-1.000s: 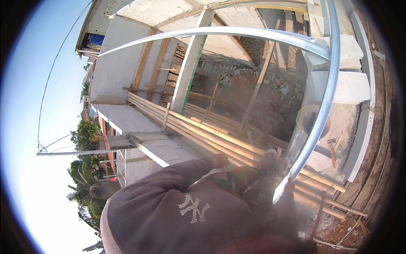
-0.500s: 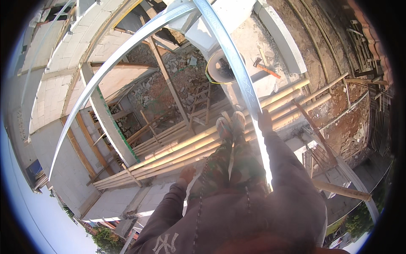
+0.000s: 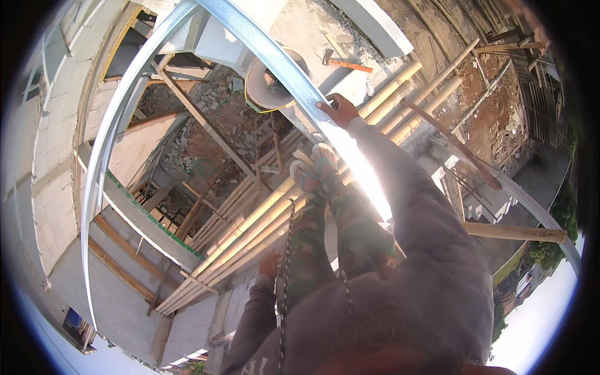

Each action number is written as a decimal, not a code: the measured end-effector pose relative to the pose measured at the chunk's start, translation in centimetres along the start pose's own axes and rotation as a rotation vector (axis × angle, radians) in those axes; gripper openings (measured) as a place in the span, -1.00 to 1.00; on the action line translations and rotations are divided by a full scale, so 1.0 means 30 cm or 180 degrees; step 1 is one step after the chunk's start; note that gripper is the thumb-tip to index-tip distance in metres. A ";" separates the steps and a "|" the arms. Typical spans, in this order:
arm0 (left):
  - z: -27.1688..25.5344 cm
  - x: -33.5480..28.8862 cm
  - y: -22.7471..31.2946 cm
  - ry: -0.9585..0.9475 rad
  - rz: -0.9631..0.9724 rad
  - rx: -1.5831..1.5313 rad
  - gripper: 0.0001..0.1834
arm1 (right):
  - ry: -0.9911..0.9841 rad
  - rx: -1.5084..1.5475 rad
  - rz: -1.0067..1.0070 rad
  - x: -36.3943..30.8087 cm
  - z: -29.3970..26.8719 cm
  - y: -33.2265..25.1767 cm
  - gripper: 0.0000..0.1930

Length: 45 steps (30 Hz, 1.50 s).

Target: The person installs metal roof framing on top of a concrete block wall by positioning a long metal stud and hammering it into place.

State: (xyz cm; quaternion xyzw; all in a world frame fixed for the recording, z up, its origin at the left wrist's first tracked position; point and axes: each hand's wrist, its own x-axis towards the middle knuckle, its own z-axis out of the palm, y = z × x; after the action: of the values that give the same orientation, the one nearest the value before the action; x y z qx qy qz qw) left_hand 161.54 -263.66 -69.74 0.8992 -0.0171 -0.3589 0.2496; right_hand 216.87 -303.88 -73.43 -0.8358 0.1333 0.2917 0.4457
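Observation:
My right hand [image 3: 337,111], at the end of an outstretched arm, grips the edge of a long silvery metal profile [image 3: 284,69] with a stamped surface. The profile runs from the top edge down toward my right side, its lower part glaring in the sun. A second long metal profile [image 3: 94,169] meets it near the top and sweeps down the left, bent by the lens. Low beside my left thigh hangs my left hand [image 3: 270,265]; its fingers are too dim to read. My shoes [image 3: 306,175] stand at the bundle of bamboo poles [image 3: 250,231].
Beyond the profile lie a round bucket [image 3: 256,90] and a hammer with an orange handle [image 3: 350,65] on a concrete ledge. Below the poles drops a pit of rubble [image 3: 200,140], crossed by a slanting timber [image 3: 206,125]. A block wall [image 3: 50,169] rises at left.
My view has turned, so the scene sits further left. My right hand has reached farther forward along the profile, its fingers now plainly on the edge. My left hand stays low.

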 end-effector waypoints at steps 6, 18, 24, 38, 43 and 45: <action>0.128 -0.017 -0.081 -0.0180 -0.0932 -0.1643 -0.70 | 0.0539 -0.0942 0.0485 0.355 -0.158 0.343 -0.45; -0.039 0.000 -0.065 -0.0245 -0.0695 -0.1064 -0.72 | 0.0395 -0.2947 0.0115 0.884 -0.357 0.747 -0.37; -0.065 -0.034 -0.076 -0.0215 -0.0764 -0.0961 -0.72 | -0.0248 -0.2898 -0.0009 0.857 -0.365 0.633 -0.51; -0.116 0.070 0.024 -0.0211 -0.1044 -0.0834 -0.77 | 0.0993 0.1349 0.0152 -0.085 -0.719 0.155 -0.69; -0.398 0.252 0.351 -0.0165 -0.2565 -0.3582 -0.63 | 0.0416 0.1970 0.0361 -0.598 -0.514 -0.109 -0.77; -0.653 0.386 0.480 -0.0073 -0.2346 -0.3754 -0.53 | 0.0142 0.2670 0.0544 -0.773 -0.361 -0.109 -0.78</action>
State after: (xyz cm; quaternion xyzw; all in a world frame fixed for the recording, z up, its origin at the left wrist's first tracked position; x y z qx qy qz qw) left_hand 185.08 -270.13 -58.38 0.5568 0.4845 -0.3791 0.5581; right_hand 204.03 -311.79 -52.50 -0.5741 0.3188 0.2300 0.7182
